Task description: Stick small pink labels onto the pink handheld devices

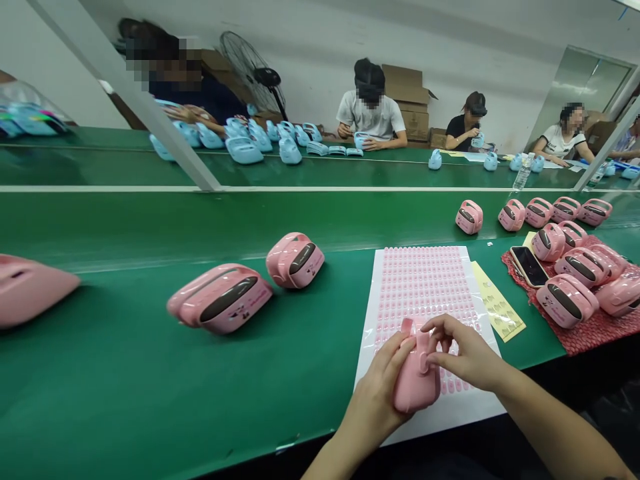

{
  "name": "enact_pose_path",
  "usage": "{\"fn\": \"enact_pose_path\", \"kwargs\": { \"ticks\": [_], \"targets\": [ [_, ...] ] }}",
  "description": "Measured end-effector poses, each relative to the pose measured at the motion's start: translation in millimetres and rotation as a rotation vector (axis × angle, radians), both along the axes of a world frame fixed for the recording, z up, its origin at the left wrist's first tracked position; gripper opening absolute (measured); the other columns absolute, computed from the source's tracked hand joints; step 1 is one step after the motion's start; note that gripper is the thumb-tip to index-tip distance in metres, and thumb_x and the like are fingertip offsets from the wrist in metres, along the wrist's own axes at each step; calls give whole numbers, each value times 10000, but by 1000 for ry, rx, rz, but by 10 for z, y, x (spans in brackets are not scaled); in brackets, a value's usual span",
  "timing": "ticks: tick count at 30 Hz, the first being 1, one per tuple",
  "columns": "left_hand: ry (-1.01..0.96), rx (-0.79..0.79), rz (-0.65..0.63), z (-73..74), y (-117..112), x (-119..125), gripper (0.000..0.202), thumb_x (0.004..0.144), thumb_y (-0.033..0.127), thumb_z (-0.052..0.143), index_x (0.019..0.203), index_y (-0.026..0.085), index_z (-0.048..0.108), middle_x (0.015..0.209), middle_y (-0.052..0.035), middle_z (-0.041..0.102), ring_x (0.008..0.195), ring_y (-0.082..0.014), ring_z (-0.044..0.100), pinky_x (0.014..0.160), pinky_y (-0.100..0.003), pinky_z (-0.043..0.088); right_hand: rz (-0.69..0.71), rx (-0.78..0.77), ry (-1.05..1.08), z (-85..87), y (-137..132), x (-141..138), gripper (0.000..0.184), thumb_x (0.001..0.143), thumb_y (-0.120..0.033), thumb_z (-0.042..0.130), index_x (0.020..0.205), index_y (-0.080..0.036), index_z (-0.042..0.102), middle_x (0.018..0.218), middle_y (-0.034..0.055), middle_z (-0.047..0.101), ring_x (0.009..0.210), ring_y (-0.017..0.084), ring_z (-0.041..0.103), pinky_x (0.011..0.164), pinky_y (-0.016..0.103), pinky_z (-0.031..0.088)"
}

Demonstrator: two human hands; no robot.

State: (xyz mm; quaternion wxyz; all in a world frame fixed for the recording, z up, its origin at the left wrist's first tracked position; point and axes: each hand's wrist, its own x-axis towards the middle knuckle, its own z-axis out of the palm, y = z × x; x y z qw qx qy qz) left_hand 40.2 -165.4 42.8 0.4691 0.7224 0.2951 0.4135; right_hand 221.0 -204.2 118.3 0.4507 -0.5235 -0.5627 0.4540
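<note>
In my left hand (pixel 375 390) is a pink plastic housing with a carrying handle (pixel 416 383), tilted over a white sheet (pixel 373 393). My left fingers wrap around its side. At the foot of the handle, my right hand (pixel 457 350) is closed in a pinch, its thumb tip at a small pink oval piece (pixel 424 363) against the housing. My right index finger curls near the handle. Rows of similar pink oval pieces (pixel 425 287) cover much of the sheet. The side of the housing facing away from me is hidden.
Left of the sheet stand two pink housings with dark windows (pixel 227 297) (pixel 296 260). A yellow sticker sheet (pixel 495 303), a phone (pixel 529 265) and several pink housings on red padding (pixel 575 337) lie right. Across the divider (pixel 310 189), people handle blue housings (pixel 245 150).
</note>
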Motion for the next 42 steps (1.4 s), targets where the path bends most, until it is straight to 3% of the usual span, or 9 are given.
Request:
{"fn": "enact_pose_path", "kwargs": {
  "ticks": [8, 15, 17, 22, 24, 27, 30, 37, 42],
  "targets": [
    [379, 404, -3, 18, -38, -35, 847, 636, 67, 624, 1371, 301, 273, 1394, -116, 412, 1219, -291, 454, 927, -439, 461, 36, -94, -75, 20, 31, -51, 354, 637, -40, 576, 937, -224, 537, 708, -53, 567, 657, 118, 498, 667, 277, 431],
    [439, 443, 8, 22, -40, -40, 863, 638, 103, 648, 1366, 298, 226, 1361, -135, 443, 1203, -309, 472, 904, -439, 481, 64, -16, -235, 45, 18, -69, 379, 677, -7, 525, 986, -227, 537, 752, -36, 607, 683, 125, 532, 659, 272, 449],
    [426, 437, 12, 24, -43, -38, 849, 637, 115, 655, 1358, 290, 242, 1360, -138, 445, 1203, -308, 473, 908, -435, 480, 61, 87, -334, 7, 1, -81, 359, 698, -20, 519, 998, -216, 536, 803, -8, 631, 712, 142, 545, 643, 277, 456],
    [348, 375, 66, 6, -36, -15, 837, 598, 160, 699, 1324, 275, 300, 1324, -125, 492, 1170, -303, 504, 924, -444, 470, 1, 624, -779, -162, -99, -118, 345, 852, -95, 417, 1175, -193, 492, 892, 66, 674, 741, 198, 548, 654, 350, 445],
    [315, 355, 104, -30, -26, -5, 860, 560, 163, 718, 1314, 278, 320, 1304, -114, 515, 1148, -310, 523, 915, -451, 477, -93, 698, -882, -209, -134, -121, 407, 878, -139, 409, 1282, -184, 399, 1022, 104, 659, 822, 228, 559, 695, 385, 443],
    [294, 357, 126, -86, -20, 6, 879, 531, 160, 727, 1311, 281, 340, 1305, -107, 518, 1142, -314, 526, 907, -452, 484, -203, 650, -816, -223, -147, -126, 524, 865, -243, 470, 1349, -174, 282, 1210, 146, 551, 1039, 270, 515, 824, 432, 447],
    [305, 357, 134, -94, -37, 17, 840, 556, 165, 712, 1307, 277, 352, 1319, -105, 504, 1159, -309, 513, 912, -443, 483, -203, 614, -678, -205, -124, -179, 556, 828, -274, 502, 1331, -178, 284, 1208, 141, 507, 1099, 262, 478, 884, 433, 450],
    [280, 412, 117, -72, -40, 10, 788, 599, 161, 667, 1312, 257, 346, 1293, -117, 518, 1161, -299, 515, 908, -426, 490, -216, 729, -685, -207, -95, -310, 384, 819, -144, 443, 1196, -193, 395, 913, 72, 601, 805, 218, 505, 707, 393, 467],
    [247, 417, 128, -87, -38, 8, 816, 588, 156, 676, 1320, 265, 332, 1306, -118, 505, 1167, -305, 508, 911, -438, 487, -228, 759, -721, -200, -120, -294, 299, 846, -132, 427, 1141, -180, 441, 833, 58, 619, 730, 201, 484, 650, 362, 437]
  ]
}}
